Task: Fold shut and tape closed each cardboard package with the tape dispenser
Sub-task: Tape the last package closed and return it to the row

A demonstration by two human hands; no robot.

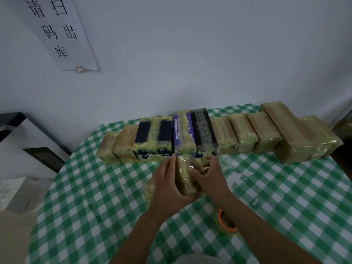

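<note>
A small cardboard package (185,178) wrapped in yellowish tape is held just above the middle of the green-checked table. My left hand (167,184) grips its left side and underside. My right hand (207,175) curls over its right side and top, thumb pressed on the taped face. A tape roll with an orange core (225,221) lies on the cloth partly hidden under my right forearm. A loose piece of clear tape or film (150,189) shows beneath my left hand.
A row of several taped packages (209,134) lines the table's far edge against the wall, brown ones at both ends, dark and purple printed ones in the middle. A dark-framed stand (28,141) is at left. The checked tablecloth (285,197) lies bare at right.
</note>
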